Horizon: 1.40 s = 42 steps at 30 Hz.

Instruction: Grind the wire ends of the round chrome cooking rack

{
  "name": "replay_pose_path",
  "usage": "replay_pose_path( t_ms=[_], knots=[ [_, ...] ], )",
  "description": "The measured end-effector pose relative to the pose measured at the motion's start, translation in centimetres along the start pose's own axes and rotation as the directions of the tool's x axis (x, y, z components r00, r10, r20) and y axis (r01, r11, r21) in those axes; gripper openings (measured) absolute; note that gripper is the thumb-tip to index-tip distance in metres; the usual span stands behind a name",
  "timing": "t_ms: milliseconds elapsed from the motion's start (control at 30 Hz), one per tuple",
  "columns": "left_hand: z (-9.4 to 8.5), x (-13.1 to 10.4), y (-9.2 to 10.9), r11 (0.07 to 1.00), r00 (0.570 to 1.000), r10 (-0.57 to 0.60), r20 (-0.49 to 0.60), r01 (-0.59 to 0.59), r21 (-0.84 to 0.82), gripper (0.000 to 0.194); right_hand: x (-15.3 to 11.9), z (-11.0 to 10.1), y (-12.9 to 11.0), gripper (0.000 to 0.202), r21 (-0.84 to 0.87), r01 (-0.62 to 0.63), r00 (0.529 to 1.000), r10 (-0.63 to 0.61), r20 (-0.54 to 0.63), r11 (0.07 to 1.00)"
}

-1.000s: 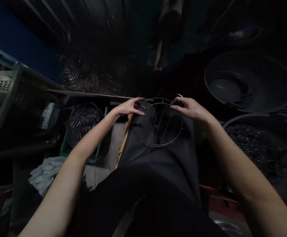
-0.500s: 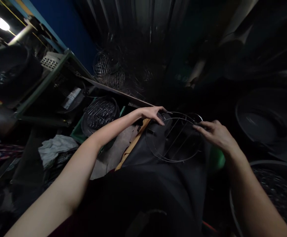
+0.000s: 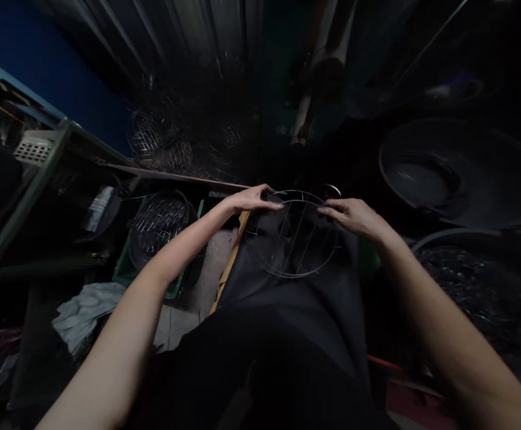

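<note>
I've got the round wire rack (image 3: 292, 239) flat on the dark-clothed lap (image 3: 287, 298), centre frame. My left hand (image 3: 253, 200) pinches its rim at 10 o'clock, my right hand (image 3: 354, 216) grips the rim at 2 o'clock. Green crate (image 3: 128, 276) of wire parts sits at 9 o'clock, well apart.

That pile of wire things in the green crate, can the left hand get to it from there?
Probably yes: the left hand rests on the round wire rack, and the crate's wire pile sits just beside that arm with nothing between.

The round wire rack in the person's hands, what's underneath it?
Under the round wire rack, dark cloth over the person's lap shows through the bars. The left hand and right hand cover its far rim.
</note>
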<state>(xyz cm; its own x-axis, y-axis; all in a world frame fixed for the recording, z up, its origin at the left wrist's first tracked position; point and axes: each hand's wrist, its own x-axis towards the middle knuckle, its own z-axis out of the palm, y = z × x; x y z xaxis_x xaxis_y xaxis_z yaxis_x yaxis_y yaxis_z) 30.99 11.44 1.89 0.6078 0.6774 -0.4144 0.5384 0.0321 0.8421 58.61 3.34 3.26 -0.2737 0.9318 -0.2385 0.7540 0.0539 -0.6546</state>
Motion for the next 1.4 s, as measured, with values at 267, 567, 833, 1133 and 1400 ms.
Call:
replay_pose_path(
  t_ms=[267,567,833,1133,1400],
  knots=[
    [-0.4,3.0,2.0,0.904,0.932,0.362,0.026,-0.357,0.237,0.048,0.3,-0.1,0.0,0.046,-0.018,0.018,1.0,-0.018,-0.002,1.0],
    [0.9,5.3,3.2,0.69,0.878,0.468,0.097,-0.432,0.58,0.02,0.6,0.2,-0.3,0.046,0.005,-0.001,1.0,0.001,-0.005,1.0],
    [1.8,4.2,2.0,0.657,0.846,0.533,0.006,-0.418,0.628,0.017,0.9,0.4,-0.6,0.057,-0.014,0.03,0.999,-0.03,0.043,0.999],
    [-0.2,3.7,3.7,0.613,0.794,0.603,-0.076,-0.401,0.681,0.02,2.0,-2.3,-2.8,0.056,-0.06,0.076,0.996,-0.078,-0.03,0.995],
    [-3.6,4.6,6.0,0.657,0.782,0.596,-0.181,-0.346,0.669,0.015,5.3,-6.2,-4.6,0.061,-0.096,0.077,0.997,-0.078,-0.01,0.992]
  ],
)
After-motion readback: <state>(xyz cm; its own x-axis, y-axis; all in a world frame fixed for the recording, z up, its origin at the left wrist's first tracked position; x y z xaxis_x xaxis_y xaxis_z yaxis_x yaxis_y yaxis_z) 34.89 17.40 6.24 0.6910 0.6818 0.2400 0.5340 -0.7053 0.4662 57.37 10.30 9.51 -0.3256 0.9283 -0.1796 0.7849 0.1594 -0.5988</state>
